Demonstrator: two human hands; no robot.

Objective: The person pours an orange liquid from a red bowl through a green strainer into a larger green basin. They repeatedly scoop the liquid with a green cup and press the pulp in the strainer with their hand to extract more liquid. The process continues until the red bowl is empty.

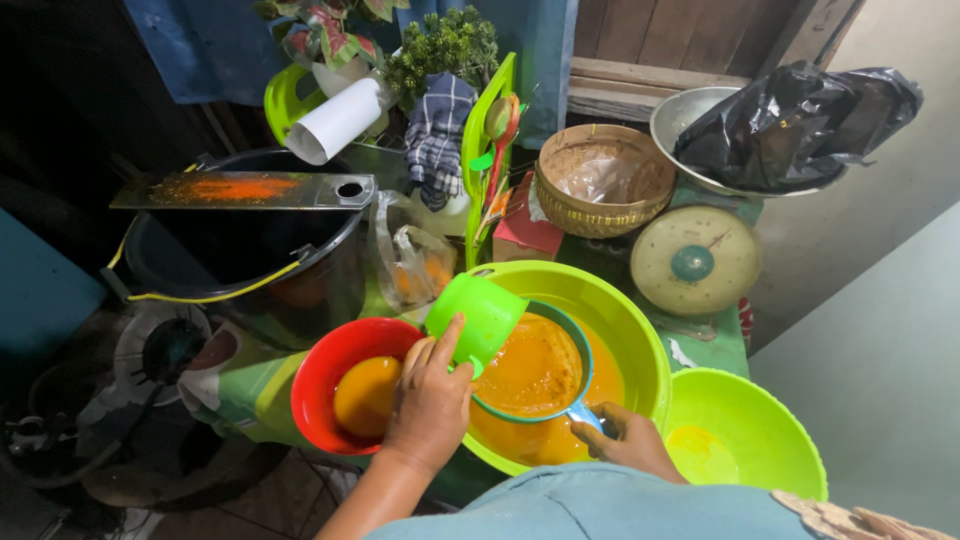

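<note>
The left hand (432, 400) has a closed grip on a tipped green cup (478, 315) above the orange-filled strainer (535, 370), whose handle the right hand (628, 440) clasps, over the large green basin (640, 330).

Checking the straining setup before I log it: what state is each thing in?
Green cup: tipped over sieve, held by left hand.
Sieve: full of orange pulp, right hand on handle.
Red bowl: holds orange liquid.
Small green basin: nearly empty.
</note>
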